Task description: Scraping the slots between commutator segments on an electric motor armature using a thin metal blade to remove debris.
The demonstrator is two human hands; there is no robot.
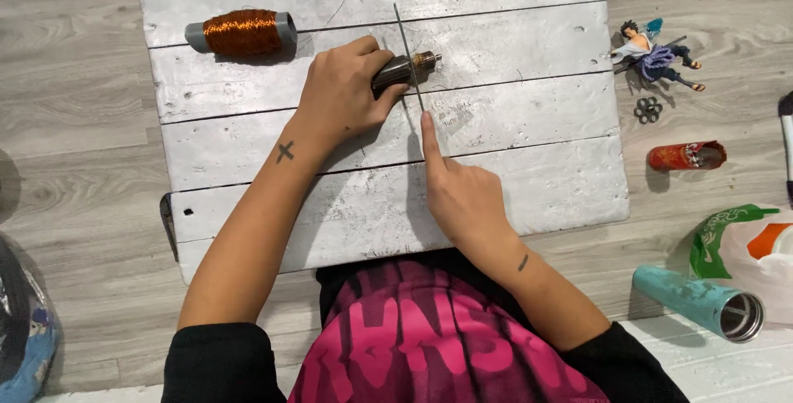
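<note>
My left hand [343, 89] is closed around a small dark cylindrical part with a brass-coloured end [410, 67], pressing it down on a worn white plank board [529, 97]. My right hand [458, 192] grips a thin metal blade [406, 44], index finger stretched along it. The blade lies across the cylindrical part near its brass end. A spool of copper wire [244, 32] rests on the board at the upper left, apart from both hands.
The board lies on a grey wood floor. To its right are a small figurine [657, 52], a cluster of little dark rings [648, 108], a red crushed tube [687, 156], a teal metal tumbler on its side [702, 301] and a plastic bag [756, 250].
</note>
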